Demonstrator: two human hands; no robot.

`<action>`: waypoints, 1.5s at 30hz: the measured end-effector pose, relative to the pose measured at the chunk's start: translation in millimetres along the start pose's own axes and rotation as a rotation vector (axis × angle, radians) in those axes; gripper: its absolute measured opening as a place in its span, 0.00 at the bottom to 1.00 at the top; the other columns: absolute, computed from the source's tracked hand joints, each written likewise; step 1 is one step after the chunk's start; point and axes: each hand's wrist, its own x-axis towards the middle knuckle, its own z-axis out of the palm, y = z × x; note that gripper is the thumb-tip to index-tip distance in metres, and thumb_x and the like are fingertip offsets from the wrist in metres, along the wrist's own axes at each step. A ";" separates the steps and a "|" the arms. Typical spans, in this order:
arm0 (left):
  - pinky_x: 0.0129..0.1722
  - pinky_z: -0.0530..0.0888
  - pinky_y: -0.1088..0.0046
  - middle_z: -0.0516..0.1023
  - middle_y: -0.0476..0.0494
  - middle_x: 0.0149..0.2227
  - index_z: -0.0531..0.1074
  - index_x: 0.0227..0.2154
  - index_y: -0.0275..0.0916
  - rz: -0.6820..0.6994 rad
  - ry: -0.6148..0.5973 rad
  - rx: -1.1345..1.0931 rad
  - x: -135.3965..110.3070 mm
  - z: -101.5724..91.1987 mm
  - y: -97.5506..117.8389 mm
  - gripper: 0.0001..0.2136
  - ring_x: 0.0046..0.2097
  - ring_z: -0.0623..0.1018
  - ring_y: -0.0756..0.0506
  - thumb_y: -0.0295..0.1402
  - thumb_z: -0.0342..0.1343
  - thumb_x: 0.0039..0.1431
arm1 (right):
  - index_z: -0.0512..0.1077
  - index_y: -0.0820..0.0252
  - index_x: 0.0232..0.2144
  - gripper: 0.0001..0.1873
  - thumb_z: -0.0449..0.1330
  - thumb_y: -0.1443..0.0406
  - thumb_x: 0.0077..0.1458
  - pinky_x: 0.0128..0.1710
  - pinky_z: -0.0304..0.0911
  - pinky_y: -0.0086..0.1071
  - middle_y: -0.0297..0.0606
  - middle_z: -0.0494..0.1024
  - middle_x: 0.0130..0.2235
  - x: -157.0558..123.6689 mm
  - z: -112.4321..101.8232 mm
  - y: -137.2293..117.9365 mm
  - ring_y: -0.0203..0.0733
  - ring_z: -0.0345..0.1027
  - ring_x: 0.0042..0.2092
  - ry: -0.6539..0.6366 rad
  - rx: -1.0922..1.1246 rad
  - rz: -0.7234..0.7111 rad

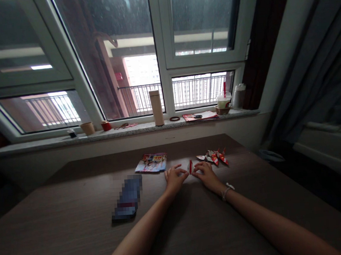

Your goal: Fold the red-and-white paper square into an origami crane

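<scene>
My left hand (174, 178) and my right hand (207, 175) rest on the brown table (78, 229), fingertips meeting at a small folded red-and-white paper piece (190, 166) that stands upright between them. Both hands pinch its edges. My right wrist wears a pale bracelet. Just beyond my right hand lie several finished folded paper figures (214, 156) in red and white. A colourful printed sheet (151, 162) lies flat behind my left hand.
A dark blue blurred flat object (128, 198) lies left of my left arm. The windowsill (58, 140) carries a tall beige bottle (156, 108), small cups, a drink cup with a straw (223, 100) and papers. Dark curtains hang at right.
</scene>
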 end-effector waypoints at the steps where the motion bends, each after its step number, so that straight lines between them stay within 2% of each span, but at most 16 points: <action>1: 0.66 0.46 0.45 0.73 0.46 0.56 0.80 0.30 0.46 -0.002 0.004 -0.007 0.0 0.1 -0.3 0.04 0.61 0.67 0.38 0.35 0.61 0.54 | 0.78 0.54 0.29 0.06 0.64 0.59 0.51 0.59 0.53 0.44 0.40 0.73 0.45 -0.1 -0.6 -0.7 0.50 0.59 0.54 -0.003 0.006 0.003; 9: 0.66 0.48 0.47 0.74 0.46 0.55 0.81 0.31 0.46 -0.004 0.024 -0.018 -0.1 -0.2 -1.1 0.04 0.60 0.69 0.39 0.34 0.61 0.54 | 0.78 0.53 0.33 0.11 0.57 0.58 0.56 0.58 0.54 0.44 0.40 0.75 0.43 3.0 0.1 3.4 0.50 0.61 0.52 0.037 0.033 0.020; 14: 0.66 0.48 0.47 0.74 0.45 0.56 0.81 0.32 0.46 -0.001 0.018 -0.001 0.1 -0.3 -0.9 0.04 0.60 0.68 0.39 0.35 0.62 0.54 | 0.80 0.54 0.38 0.11 0.61 0.61 0.52 0.60 0.52 0.46 0.42 0.74 0.47 4.0 2.3 7.9 0.51 0.59 0.55 0.010 0.010 0.014; 22: 0.65 0.50 0.50 0.74 0.47 0.55 0.81 0.31 0.47 -0.003 0.018 0.048 -0.9 0.6 -0.2 0.04 0.60 0.68 0.39 0.36 0.63 0.53 | 0.79 0.53 0.32 0.07 0.62 0.59 0.51 0.59 0.54 0.45 0.39 0.76 0.46 4.2 3.9 9.4 0.50 0.61 0.54 0.016 0.004 -0.015; 27: 0.63 0.57 0.56 0.74 0.47 0.54 0.81 0.35 0.49 0.021 0.057 0.057 -1.2 2.1 -2.4 0.07 0.58 0.69 0.41 0.38 0.62 0.53 | 0.78 0.54 0.31 0.11 0.61 0.55 0.53 0.56 0.55 0.44 0.41 0.77 0.44 3.9 3.3 7.3 0.50 0.63 0.53 0.053 0.032 -0.010; 31: 0.63 0.58 0.57 0.75 0.47 0.54 0.82 0.32 0.48 0.026 0.063 0.056 -2.0 1.0 -0.8 0.06 0.58 0.69 0.40 0.40 0.62 0.53 | 0.77 0.55 0.29 0.12 0.62 0.54 0.53 0.55 0.56 0.44 0.41 0.77 0.41 3.7 2.5 6.4 0.50 0.64 0.51 0.064 0.020 0.001; 38: 0.63 0.57 0.56 0.75 0.48 0.54 0.82 0.30 0.48 0.018 0.054 0.071 -3.3 -0.6 2.4 0.04 0.58 0.69 0.40 0.37 0.64 0.52 | 0.77 0.56 0.27 0.10 0.64 0.56 0.51 0.57 0.55 0.43 0.41 0.76 0.43 1.2 1.1 3.2 0.49 0.63 0.52 0.028 0.030 -0.018; 45: 0.62 0.58 0.58 0.75 0.47 0.54 0.82 0.30 0.46 0.007 0.064 0.066 -2.3 0.3 0.7 0.04 0.58 0.69 0.40 0.36 0.62 0.53 | 0.78 0.56 0.28 0.08 0.63 0.59 0.51 0.59 0.52 0.44 0.40 0.77 0.45 1.9 -2.1 1.4 0.49 0.62 0.54 -0.036 0.085 -0.030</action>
